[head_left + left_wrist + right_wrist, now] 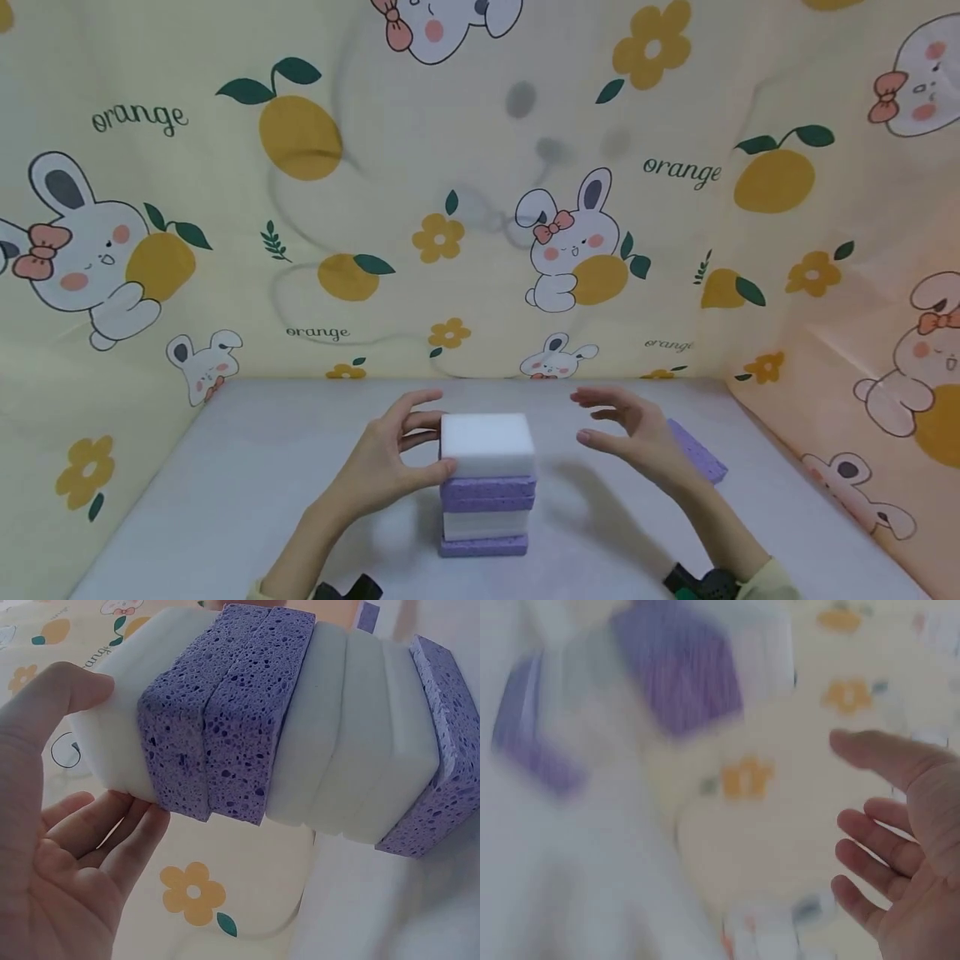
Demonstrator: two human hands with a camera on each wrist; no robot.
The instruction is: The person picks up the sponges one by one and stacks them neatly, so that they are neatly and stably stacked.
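Observation:
A stack of sponges stands on the table, white and purple blocks layered. My left hand [393,454] is at its upper left, thumb on the near side of the top white sponge [491,446] and fingertips on its far side, pinching it. Beneath lie two purple sponges [240,712], then several white sponges [352,735], with another purple sponge [483,547] at the bottom. My right hand [633,433] hovers to the right of the stack, apart from it, fingers loosely bent and holding nothing. The stack appears blurred in the right wrist view.
A loose purple sponge [699,451] lies at the right of the table, partly hidden behind my right hand and wrist. A patterned cloth [480,208] with rabbits and oranges rises behind and at both sides of the pale tabletop [225,500].

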